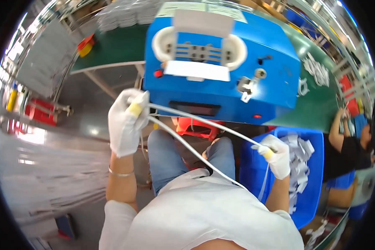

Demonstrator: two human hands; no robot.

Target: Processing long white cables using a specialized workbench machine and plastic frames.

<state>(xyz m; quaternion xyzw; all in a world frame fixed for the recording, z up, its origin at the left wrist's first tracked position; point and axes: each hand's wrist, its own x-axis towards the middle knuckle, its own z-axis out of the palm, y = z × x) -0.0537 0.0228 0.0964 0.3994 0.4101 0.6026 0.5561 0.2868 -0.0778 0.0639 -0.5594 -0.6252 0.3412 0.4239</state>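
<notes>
A white cable (pixel 204 121) stretches between my two gloved hands, with another length of it sagging across my lap. My left hand (pixel 128 121), in a white glove with yellow tape on a finger, is closed around one part of the cable, left of the blue machine. Lower and to the right, my right hand (pixel 276 156) pinches the cable beside the blue bin, its glove also taped yellow. In front of me stands the blue machine (pixel 275 46), with white curved guides, metal rollers and a white plate (pixel 198 71) on top.
At my right, a blue bin (pixel 318 183) holds white strips (pixel 299 162). Coiled white cables (pixel 316 71) lie on the green table (pixel 316 110). A red stool (pixel 196 129) is under the machine. Another person (pixel 343 146) works at far right. A yellow-red tape roll (pixel 86 46) sits at upper left.
</notes>
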